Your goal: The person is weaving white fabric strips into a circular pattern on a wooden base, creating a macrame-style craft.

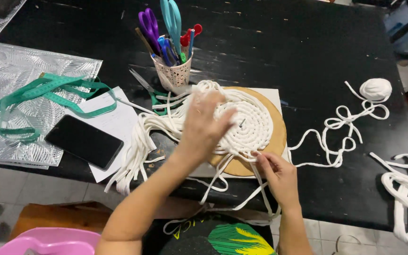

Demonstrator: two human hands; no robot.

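A dark, blank phone screen (pixel 84 141), a black rectangle, lies on white paper (pixel 114 123) near the counter's (pixel 308 56) front left edge.

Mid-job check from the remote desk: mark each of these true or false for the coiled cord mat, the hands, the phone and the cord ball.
1. The left hand lies flat on the white coiled mat. True.
2. The right hand pinches cord strands at the mat's near edge. True.
3. The phone lies right of the mat. False: it lies left, on paper.
4. The cord ball sits inside the cup. False: it rests on the table, far right; the cup holds scissors and pens.
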